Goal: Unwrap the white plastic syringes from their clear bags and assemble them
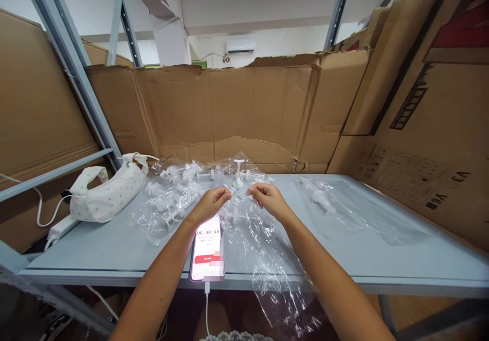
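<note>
Where both hands (239,201) meet, fingers (223,194) hide the clear bag's (263,249) edge

Walls: brown cardboard sheets (237,111) far and at both sides
Table: pale grey (382,259)
Far wall: white, air conditioner (240,47)
Frame: grey metal struts (69,60)

A pale grey table (382,259) runs the full width here. At its left edge sit a white spotted pouch (109,193) and a white power strip (61,228). A phone (207,249) lies at the front edge, screen up. Plastic syringes (179,188) in clear wrap crowd the back middle, loose clear bags (344,203) towards the right.
</note>
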`<state>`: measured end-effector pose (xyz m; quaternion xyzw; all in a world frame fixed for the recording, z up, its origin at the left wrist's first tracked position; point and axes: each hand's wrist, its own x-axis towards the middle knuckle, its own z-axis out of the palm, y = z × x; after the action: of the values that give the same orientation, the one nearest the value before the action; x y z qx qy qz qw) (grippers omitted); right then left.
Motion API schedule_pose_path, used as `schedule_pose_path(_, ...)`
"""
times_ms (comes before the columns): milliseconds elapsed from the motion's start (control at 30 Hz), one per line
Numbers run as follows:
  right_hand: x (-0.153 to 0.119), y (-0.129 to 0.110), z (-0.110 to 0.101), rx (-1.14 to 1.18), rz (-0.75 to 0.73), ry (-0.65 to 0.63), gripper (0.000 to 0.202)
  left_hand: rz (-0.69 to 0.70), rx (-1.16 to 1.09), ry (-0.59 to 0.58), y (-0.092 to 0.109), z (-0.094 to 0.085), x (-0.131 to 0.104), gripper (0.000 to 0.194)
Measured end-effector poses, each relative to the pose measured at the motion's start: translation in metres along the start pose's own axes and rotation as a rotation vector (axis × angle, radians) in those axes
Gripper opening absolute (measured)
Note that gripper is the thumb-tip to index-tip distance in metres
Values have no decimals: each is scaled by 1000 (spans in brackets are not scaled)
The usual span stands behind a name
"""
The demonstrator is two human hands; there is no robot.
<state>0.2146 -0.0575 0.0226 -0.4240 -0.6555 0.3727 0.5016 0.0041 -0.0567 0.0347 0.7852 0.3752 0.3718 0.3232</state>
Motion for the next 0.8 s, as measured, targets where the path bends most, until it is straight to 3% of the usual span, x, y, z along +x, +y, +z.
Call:
schedule_pose_path(133, 0, -3, -3, -8, -6, 29, 35, -17, -125, -34, 1, -2, 1, 30)
schedule_pose_path(433, 3, -4, -10, 37, -1, 88, 34, -96, -172, -78, 2, -7, 0, 34)
schedule_pose_path(533, 4, -1, -15, 74, -11, 137, 34, -97, -212, -33, -1, -9, 1, 35)
schedule_pose_path(700, 8, 6, -24, 184, 17, 289, 36, -60, -280, 138, -10, -11, 4, 37)
schedule_pose_path(800, 8, 6, -25, 246, 23, 280, 36, -59, -337, 114, -13, -12, 4, 40)
